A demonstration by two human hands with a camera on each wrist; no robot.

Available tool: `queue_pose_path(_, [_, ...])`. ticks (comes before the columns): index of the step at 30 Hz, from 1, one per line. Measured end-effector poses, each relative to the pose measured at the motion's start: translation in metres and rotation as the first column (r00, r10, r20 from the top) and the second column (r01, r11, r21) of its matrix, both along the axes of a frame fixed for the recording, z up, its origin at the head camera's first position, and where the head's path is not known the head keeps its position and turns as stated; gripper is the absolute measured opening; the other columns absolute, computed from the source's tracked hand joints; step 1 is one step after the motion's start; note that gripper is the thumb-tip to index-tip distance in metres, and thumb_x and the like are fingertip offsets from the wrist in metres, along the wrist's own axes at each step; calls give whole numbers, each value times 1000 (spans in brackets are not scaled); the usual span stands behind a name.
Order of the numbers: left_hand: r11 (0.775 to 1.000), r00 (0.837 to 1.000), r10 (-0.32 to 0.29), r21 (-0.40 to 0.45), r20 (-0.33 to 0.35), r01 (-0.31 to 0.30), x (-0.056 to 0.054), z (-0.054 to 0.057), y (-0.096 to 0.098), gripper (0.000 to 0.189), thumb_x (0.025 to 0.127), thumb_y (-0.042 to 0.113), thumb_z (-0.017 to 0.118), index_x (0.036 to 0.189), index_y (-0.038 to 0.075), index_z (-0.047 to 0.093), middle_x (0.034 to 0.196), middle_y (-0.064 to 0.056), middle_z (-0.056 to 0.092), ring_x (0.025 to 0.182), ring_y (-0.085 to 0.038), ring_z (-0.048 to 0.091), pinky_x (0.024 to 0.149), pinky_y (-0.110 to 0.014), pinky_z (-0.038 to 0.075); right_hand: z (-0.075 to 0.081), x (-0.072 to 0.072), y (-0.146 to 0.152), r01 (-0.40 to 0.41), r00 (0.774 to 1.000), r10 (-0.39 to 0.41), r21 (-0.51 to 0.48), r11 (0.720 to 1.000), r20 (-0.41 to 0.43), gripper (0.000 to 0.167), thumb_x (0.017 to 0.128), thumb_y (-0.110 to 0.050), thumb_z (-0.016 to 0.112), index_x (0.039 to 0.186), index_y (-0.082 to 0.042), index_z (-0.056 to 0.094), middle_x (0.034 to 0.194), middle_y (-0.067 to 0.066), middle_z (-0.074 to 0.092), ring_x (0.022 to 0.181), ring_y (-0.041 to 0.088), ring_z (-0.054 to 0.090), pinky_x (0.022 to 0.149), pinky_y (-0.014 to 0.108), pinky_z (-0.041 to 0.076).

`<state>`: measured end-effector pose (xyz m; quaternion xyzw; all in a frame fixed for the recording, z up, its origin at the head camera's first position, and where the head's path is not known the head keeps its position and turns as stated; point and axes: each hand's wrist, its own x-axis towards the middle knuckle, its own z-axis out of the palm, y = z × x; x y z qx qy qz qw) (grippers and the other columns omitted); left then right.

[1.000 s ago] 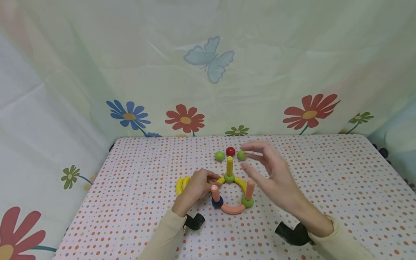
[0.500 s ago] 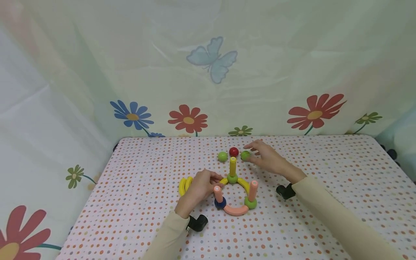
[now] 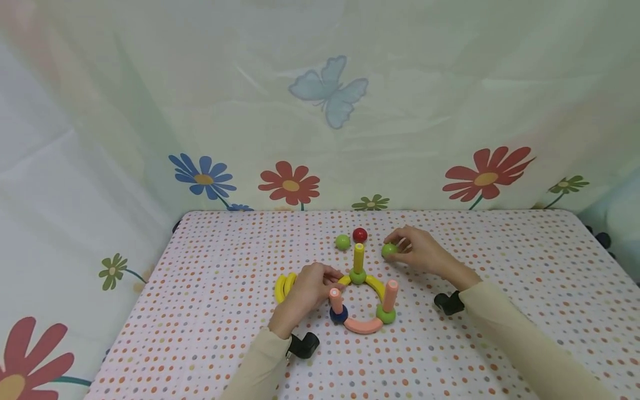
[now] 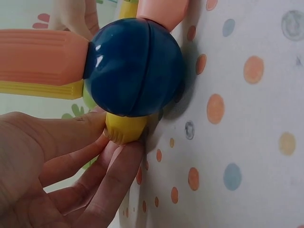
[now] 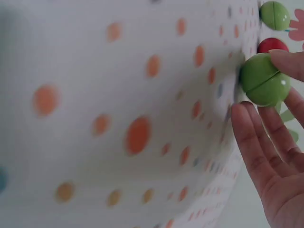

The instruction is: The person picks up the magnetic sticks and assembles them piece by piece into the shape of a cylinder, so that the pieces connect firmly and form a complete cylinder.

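Observation:
My left hand [image 3: 312, 284] pinches a yellow curved stick [image 4: 124, 128] of a ring-shaped toy frame, thumb on one side and fingers on the other. Beside those fingers is a dark blue ball [image 4: 135, 66] bearing an upright pink rod [image 3: 336, 300]. A pink curved piece [image 3: 363, 326] closes the ring's near side. Green balls with a pink rod [image 3: 390, 295] and a yellow rod [image 3: 358, 259] form its other corners. Behind the ring, my right hand [image 3: 422, 251] holds a loose green ball [image 5: 265, 80] between thumb and fingers.
Another green ball [image 3: 342, 241] and a red ball [image 3: 360, 235] lie at the back of the dotted table [image 3: 225, 344]. Two yellow curved sticks [image 3: 285, 287] lie left of my left hand. A flowered cloth [image 3: 415, 111] hangs behind the table's far edge.
My right hand has moved down to the right-hand green ball, taken hold of it and drawn it away from the red ball, nearer and to the right. The left hand keeps its pinch.

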<state>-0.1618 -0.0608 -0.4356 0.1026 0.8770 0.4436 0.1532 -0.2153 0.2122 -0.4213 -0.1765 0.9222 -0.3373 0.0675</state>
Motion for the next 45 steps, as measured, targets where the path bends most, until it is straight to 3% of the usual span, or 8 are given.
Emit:
queue_pose_path(9, [1000, 1000, 4, 8, 8, -4, 2, -1, -1, 22, 95, 9, 79, 113, -2, 77, 95, -6, 74, 79, -11, 66, 71, -22, 54, -12, 1, -1, 6, 1000, -7, -76, 997, -9, 32, 83, -1, 86, 110, 2, 69, 113, 18, 69, 100, 33, 68, 85, 46, 60])
queue_pose_path(13, [1000, 1000, 5, 6, 13, -6, 1, -2, 0, 22, 95, 10, 79, 114, -1, 77, 95, -5, 75, 79, -9, 65, 69, -21, 53, -7, 3, -2, 23, 1000, -25, -73, 997, -18, 33, 82, -1, 87, 109, 1, 70, 114, 17, 68, 100, 34, 68, 85, 46, 60])
queue_pose_path(19, [1000, 1000, 9, -1, 3, -9, 0, -2, -2, 23, 95, 11, 79, 114, -1, 77, 96, -5, 75, 80, -10, 66, 72, -22, 54, 24, 8, -5, -13, 991, -4, -129, 992, -137, 31, 84, 3, 84, 111, 2, 69, 114, 18, 66, 103, 38, 69, 84, 45, 61])
queue_pose_path(26, [1000, 1000, 7, 10, 0, -7, -1, -4, -4, 23, 94, 10, 79, 114, -2, 77, 97, -6, 75, 80, -10, 66, 73, -23, 55, 73, 12, -23, -208, 953, 153, -198, 958, -260, 37, 83, 3, 86, 117, -2, 73, 113, 10, 69, 100, 26, 68, 86, 40, 61])
queue_pose_path(32, [1000, 1000, -13, 26, -9, 14, -1, -4, -3, 22, 94, 9, 80, 111, -4, 77, 94, -7, 75, 79, -11, 67, 71, -22, 55, 97, 21, -42, -333, 918, 281, -160, 929, -281, 38, 82, 2, 88, 116, -4, 72, 111, 4, 70, 98, 20, 69, 87, 38, 61])
queue_pose_path(36, [999, 1000, -26, 29, -12, 26, -1, -3, -3, 22, 94, 10, 80, 111, -4, 76, 94, -8, 75, 80, -13, 68, 71, -23, 55, 100, 22, -48, -369, 901, 328, -104, 923, -285, 36, 82, 4, 87, 114, -6, 74, 111, 1, 71, 98, 18, 68, 85, 37, 60])
queue_pose_path(45, [999, 999, -28, 21, -17, 29, -1, -1, -1, 23, 94, 12, 80, 112, -4, 77, 94, -9, 76, 80, -13, 69, 71, -23, 55, 89, 19, -47, -398, 896, 376, -52, 916, -237, 32, 83, 4, 85, 112, -7, 75, 113, 3, 71, 100, 21, 69, 84, 33, 60])
